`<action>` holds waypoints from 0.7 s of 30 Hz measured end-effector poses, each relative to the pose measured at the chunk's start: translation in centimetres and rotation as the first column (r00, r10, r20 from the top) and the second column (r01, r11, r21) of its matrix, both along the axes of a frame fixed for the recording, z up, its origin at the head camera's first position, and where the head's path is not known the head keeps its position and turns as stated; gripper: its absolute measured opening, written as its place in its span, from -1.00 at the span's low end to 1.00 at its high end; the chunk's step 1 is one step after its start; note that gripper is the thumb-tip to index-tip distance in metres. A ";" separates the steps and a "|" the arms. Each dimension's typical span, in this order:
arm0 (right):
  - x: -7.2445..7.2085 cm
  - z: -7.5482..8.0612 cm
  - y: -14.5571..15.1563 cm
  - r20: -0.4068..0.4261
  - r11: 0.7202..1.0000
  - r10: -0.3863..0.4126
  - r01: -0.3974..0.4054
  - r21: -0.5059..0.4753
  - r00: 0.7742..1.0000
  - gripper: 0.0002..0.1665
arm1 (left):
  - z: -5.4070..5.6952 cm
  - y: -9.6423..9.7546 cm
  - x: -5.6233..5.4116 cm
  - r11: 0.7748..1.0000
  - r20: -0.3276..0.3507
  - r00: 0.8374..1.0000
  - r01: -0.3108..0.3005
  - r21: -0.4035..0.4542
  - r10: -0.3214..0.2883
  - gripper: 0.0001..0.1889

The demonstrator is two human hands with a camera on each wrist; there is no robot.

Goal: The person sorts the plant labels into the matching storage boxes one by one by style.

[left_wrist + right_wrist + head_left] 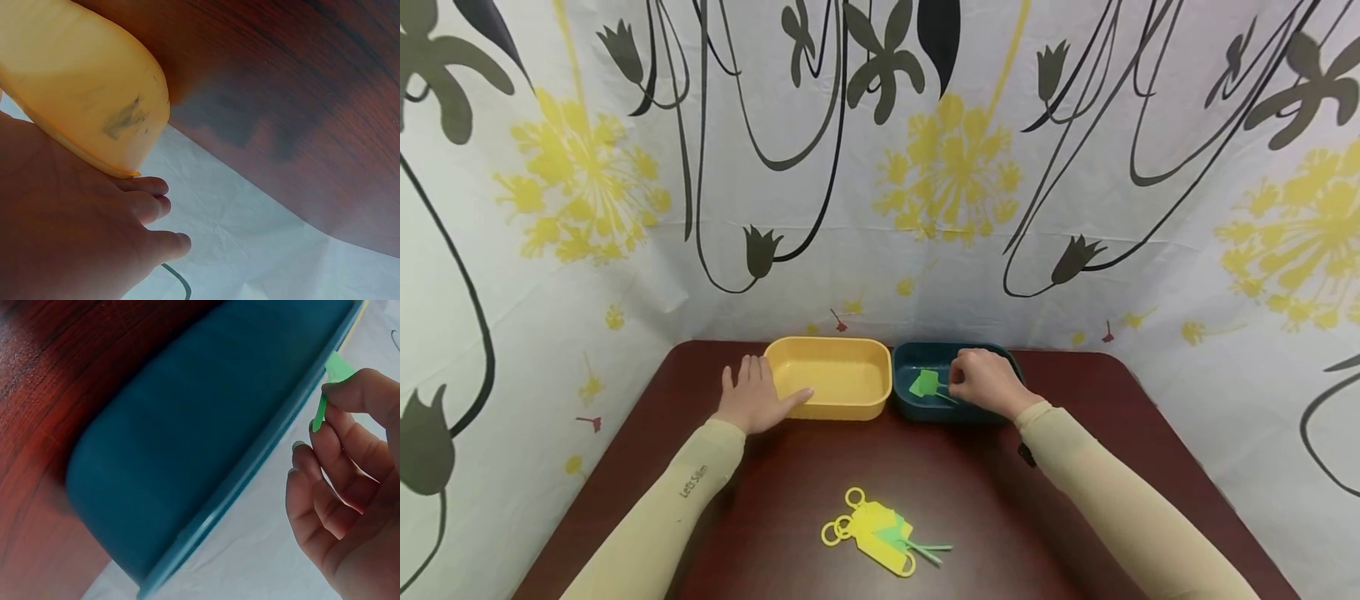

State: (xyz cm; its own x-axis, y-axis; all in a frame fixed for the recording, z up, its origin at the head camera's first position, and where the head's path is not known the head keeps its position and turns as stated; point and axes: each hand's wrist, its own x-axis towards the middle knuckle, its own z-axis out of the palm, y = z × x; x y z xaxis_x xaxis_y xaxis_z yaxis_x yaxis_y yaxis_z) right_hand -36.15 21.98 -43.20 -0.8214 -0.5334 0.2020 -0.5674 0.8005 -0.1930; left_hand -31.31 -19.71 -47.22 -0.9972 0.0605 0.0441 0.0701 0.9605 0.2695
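My right hand (988, 385) is over the dark blue bin (936, 412), pinching the thin stem of a flat green tag (320, 411) between thumb and forefinger. The tag's square head shows above the bin, and another green tag (917, 387) lies beside it in the head view. My left hand (752, 402) rests on the left end of the yellow bin (838, 411), fingers spread along its outside and thumb over the front rim. In the left wrist view, the fingers extend straight past the rim of the yellow bin (94, 94).
On the dark red-brown table (1000, 517), nearer to me, lies a small pile of yellow tags with ring ends (880, 546) and green tags with thin stems (932, 547). The two bins stand side by side at the far edge, before a patterned cloth (850, 275).
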 end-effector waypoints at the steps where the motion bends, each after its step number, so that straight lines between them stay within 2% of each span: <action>1: -0.1 -0.1 0.0 0.015 1.000 -0.002 0.002 0.000 1.000 -0.88 | 0.0 0.0 0.0 1.000 0.002 1.000 0.000 -0.002 0.000 0.30; 14: -1.9 -1.6 0.2 0.128 1.000 0.009 -0.006 -0.023 0.992 -0.88 | 0.1 0.0 0.0 1.000 -0.009 1.000 0.004 -0.021 -0.004 0.31; 21: -2.4 -2.3 0.3 0.205 1.000 -0.016 0.019 -0.013 0.979 -0.86 | 0.3 0.1 0.1 1.000 0.002 1.000 0.001 -0.021 -0.001 0.29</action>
